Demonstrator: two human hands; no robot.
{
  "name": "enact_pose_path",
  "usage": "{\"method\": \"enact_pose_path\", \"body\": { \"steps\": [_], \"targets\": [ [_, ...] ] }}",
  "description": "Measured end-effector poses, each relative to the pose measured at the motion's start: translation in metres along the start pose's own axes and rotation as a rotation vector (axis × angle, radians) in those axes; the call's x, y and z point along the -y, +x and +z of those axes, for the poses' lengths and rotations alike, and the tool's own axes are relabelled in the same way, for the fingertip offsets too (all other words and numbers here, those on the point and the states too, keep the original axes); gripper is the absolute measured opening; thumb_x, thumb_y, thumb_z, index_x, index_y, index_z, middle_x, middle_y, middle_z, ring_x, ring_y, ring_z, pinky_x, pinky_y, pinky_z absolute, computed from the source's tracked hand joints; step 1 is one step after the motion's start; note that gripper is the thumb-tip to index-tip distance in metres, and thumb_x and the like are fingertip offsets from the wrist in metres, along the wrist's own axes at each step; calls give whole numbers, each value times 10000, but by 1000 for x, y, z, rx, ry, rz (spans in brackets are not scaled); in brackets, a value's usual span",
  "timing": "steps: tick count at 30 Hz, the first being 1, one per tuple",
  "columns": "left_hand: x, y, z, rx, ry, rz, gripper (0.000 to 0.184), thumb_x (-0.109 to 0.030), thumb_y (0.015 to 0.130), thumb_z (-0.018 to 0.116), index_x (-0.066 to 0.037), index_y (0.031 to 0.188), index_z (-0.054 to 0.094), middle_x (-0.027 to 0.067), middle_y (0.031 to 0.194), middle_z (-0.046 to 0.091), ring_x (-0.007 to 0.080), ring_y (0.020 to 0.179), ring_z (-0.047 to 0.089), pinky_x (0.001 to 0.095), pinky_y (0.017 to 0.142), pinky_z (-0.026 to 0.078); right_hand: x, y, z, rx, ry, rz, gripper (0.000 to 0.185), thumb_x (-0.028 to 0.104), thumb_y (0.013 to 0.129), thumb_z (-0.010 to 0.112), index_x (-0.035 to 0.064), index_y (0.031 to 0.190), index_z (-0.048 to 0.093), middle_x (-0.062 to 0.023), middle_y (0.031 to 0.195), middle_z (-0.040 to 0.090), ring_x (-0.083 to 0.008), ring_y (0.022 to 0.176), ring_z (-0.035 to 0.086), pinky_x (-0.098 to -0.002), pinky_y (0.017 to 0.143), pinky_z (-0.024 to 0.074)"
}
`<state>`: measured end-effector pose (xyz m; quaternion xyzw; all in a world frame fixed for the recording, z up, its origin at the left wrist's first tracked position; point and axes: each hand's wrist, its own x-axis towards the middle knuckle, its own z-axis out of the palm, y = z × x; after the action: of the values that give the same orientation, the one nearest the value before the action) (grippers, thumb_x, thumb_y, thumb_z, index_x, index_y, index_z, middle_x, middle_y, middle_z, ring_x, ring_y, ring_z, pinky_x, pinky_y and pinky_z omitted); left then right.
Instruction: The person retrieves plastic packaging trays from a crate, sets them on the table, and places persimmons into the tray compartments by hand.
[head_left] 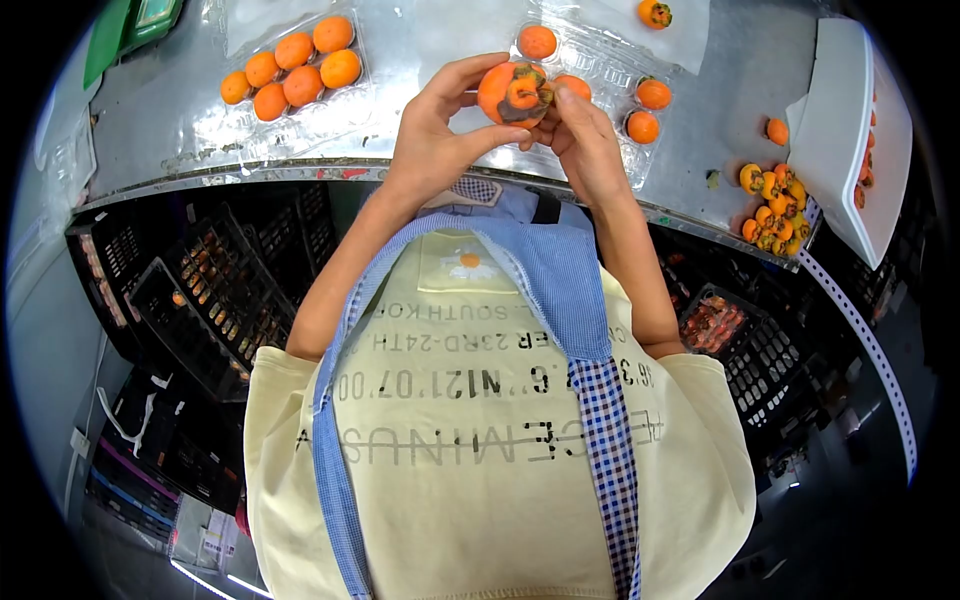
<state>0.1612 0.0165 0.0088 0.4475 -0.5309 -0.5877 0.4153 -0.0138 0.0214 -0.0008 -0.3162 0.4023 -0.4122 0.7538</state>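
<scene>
From the head view I see the left hand (435,130) curled around a large round orange persimmon (492,95), its forefinger over the far side and its thumb along the near side. The fruit is held up over the metal bench (738,100), its brown-green leafy cap facing me. The right hand (590,140) is nearly closed, fingertips at the cap's right edge; whether they pinch a leaf or only steady the fruit, I cannot tell.

To my mind, this grip wants to be firm but soft: spread the left fingers wide around the sides so no single tip dents the skin, and let the right fingertips work lightly at the cap, away from the flesh. Turning the fruit slowly would show bruises near the stem. I would keep it low, since a slip could knock the persimmons in the right-hand clear plastic tray (610,70) just beyond.

A fuller clear plastic tray (362,85) lies to the left, and a white plastic bin (828,130) leans at the right.
</scene>
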Motion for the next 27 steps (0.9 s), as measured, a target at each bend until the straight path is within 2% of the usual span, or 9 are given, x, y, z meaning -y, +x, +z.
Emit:
{"method": "enact_pose_path", "body": {
  "steps": [3,7,9,12,15,18,25,27],
  "targets": [
    [0,-1,0,-6,-7,-24,630,24,691,736,1,1255,457,113,1205,545,197,1099,541,326,957,441,1,0,2,5,-113,-25,489,389,940,457,-39,1158,547,-104,987,624,-162,795,594,-287,714,486],
    [1,-2,1,-20,42,-20,633,16,686,743,-6,1253,463,106,1205,541,198,1094,541,323,950,444,1,0,1,19,-78,0,493,386,940,456,-39,1176,537,-107,1010,614,-164,826,586,-284,718,484],
    [2,-2,2,-36,104,52,624,10,682,746,-10,1242,472,109,1207,535,199,1097,539,325,949,442,0,0,-2,38,-52,21,480,374,946,444,-31,1188,534,-107,1050,602,-166,867,578,-279,727,482],
    [2,-1,0,-51,226,133,612,9,678,743,-10,1229,476,109,1196,527,202,1095,539,329,953,438,-1,2,5,-150,-134,-126,434,318,904,545,-5,1195,538,-109,1124,574,-166,936,558,-275,755,477],
    [0,0,1,-101,273,192,584,0,663,726,-19,1197,491,115,1127,532,238,1028,567,329,912,461,4,1,11,-168,-421,-337,483,268,797,688,17,1183,545,-104,1140,562,-166,977,546,-280,780,474],
    [-1,-2,4,-116,261,192,545,23,662,694,-21,1169,498,122,1109,525,257,998,576,333,889,477,9,3,13,-120,-711,-422,553,218,687,774,21,1152,552,-98,1070,586,-163,933,568,-293,773,485],
    [2,-3,1,-54,353,244,516,48,688,653,-27,1170,487,128,1123,515,254,1043,554,340,895,477,11,3,23,-141,-709,-397,503,176,684,758,33,1125,563,-82,989,602,-173,860,607,-292,766,507],
    [1,-2,1,-14,266,212,533,58,699,642,-22,1197,471,130,1148,515,252,1069,543,349,906,473,8,3,20,-143,-708,-396,505,171,681,761,32,1124,562,-85,995,600,-174,869,607,-290,771,508]
  ]
}}
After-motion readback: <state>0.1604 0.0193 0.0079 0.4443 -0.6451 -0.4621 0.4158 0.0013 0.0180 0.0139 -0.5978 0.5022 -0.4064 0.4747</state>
